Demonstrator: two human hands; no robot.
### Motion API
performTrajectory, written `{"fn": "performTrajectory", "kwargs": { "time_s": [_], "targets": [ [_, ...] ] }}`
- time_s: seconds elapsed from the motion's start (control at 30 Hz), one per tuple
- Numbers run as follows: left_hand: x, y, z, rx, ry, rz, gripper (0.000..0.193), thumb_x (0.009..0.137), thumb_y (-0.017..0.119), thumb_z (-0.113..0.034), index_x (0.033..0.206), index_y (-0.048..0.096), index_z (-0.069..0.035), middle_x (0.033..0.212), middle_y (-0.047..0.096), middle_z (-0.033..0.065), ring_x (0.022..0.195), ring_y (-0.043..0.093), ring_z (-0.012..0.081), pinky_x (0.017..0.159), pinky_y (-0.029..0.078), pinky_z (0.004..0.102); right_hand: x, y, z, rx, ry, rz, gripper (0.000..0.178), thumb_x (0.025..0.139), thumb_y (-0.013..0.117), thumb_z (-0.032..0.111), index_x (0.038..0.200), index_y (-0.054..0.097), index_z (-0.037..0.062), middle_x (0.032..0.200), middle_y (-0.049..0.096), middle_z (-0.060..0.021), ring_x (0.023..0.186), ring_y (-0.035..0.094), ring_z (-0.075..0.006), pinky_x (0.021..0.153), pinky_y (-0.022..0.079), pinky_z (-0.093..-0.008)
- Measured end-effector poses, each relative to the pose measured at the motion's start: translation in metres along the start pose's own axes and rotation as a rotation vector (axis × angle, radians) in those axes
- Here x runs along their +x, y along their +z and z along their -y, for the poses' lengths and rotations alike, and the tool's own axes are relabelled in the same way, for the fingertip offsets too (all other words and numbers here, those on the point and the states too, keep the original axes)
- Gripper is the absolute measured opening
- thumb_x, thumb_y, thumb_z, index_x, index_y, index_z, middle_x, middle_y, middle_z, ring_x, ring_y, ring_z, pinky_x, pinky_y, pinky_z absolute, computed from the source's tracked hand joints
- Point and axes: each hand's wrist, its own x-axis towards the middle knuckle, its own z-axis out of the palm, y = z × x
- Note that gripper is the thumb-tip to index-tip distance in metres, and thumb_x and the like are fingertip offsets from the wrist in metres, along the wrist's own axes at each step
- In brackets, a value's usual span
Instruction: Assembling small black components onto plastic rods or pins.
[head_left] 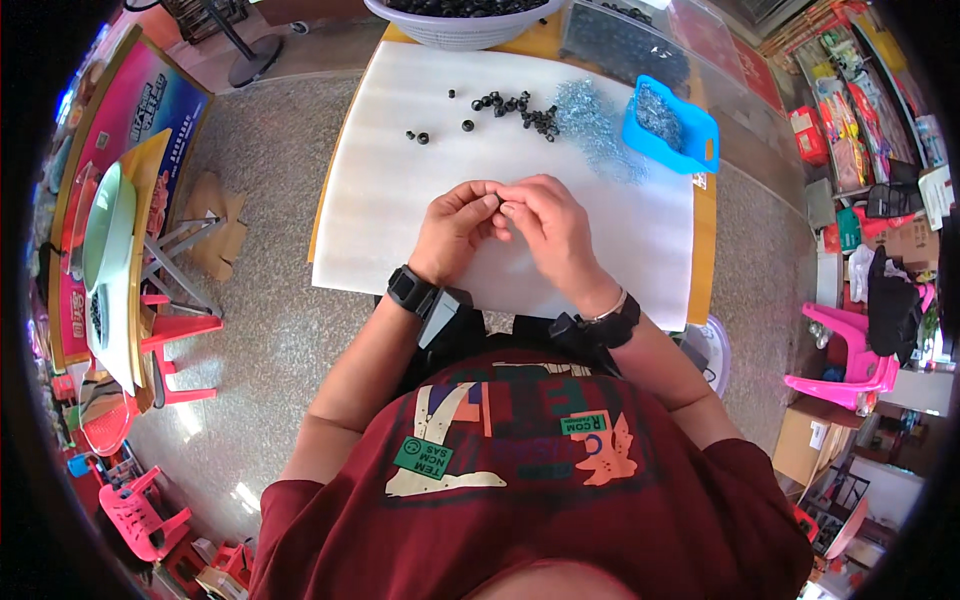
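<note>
My left hand and my right hand meet fingertip to fingertip above the near middle of a white board. The left thumb and forefinger are closed on a small dark piece, mostly hidden by the fingers. Pressed against the same spot, the right fingers are pinched too; what they hold is too small to make out. Beyond the hands lies a loose row of small round black parts, some with a hole. To their right spreads a heap of small clear bluish pieces.
A blue plastic basket at the board's right holds more clear pieces. Behind the board stand a grey basin full of black parts and a clear bin. A side table with a pale green bowl is at left, a pink chair at right.
</note>
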Motion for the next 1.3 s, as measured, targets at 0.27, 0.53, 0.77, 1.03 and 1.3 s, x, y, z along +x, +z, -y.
{"fn": "performTrajectory", "kwargs": {
  "time_s": [0.27,0.53,0.77,1.03,1.3],
  "targets": [
    [-0.003,0.007,-0.003,0.026,0.018,-0.070,0.019,0.094,0.051,-0.008,0.110,0.056,0.002,0.093,0.060,0.0089,0.074,0.058,0.0129,0.069,0.053,0.0274,0.016,-0.032,-0.036,-0.323,0.123,-0.053,0.011,0.080,0.061,0.004,0.092,0.062,0.0034,0.085,0.059,-0.0110,0.079,0.058,-0.0294,0.066,0.047,-0.0388],
    [-0.001,0.005,-0.002,0.036,0.011,-0.053,0.019,0.094,0.050,-0.008,0.110,0.055,0.002,0.094,0.060,0.0094,0.074,0.058,0.0128,0.070,0.053,0.0273,0.018,-0.014,-0.050,-0.500,0.066,0.046,0.007,0.078,0.063,0.007,0.083,0.058,0.0044,0.082,0.057,-0.0121,0.079,0.058,-0.0314,0.069,0.047,-0.0417],
    [-0.002,0.005,-0.004,0.013,0.006,-0.038,0.019,0.094,0.050,-0.006,0.109,0.055,0.004,0.094,0.060,0.0106,0.076,0.060,0.0137,0.070,0.055,0.0286,0.017,-0.020,-0.039,-0.132,0.164,-0.019,0.010,0.081,0.060,0.005,0.091,0.061,0.0032,0.083,0.062,-0.0138,0.072,0.061,-0.0269,0.065,0.048,-0.0350],
    [-0.002,0.002,-0.003,-0.005,0.011,-0.009,0.020,0.095,0.050,-0.006,0.111,0.054,0.004,0.095,0.061,0.0105,0.076,0.060,0.0133,0.070,0.055,0.0284,0.012,-0.013,-0.005,0.475,0.428,0.077,0.013,0.088,0.058,0.008,0.097,0.062,-0.0007,0.084,0.066,-0.0047,0.077,0.060,-0.0101,0.068,0.049,-0.0246],
    [-0.001,0.002,-0.001,0.019,0.004,-0.021,0.022,0.094,0.050,-0.006,0.113,0.055,0.003,0.094,0.061,0.0088,0.076,0.060,0.0144,0.069,0.053,0.0280,0.006,-0.006,-0.003,0.385,0.369,0.059,0.011,0.087,0.059,0.004,0.096,0.063,-0.0009,0.086,0.065,-0.0062,0.078,0.061,-0.0109,0.069,0.049,-0.0249]
  ]
}}
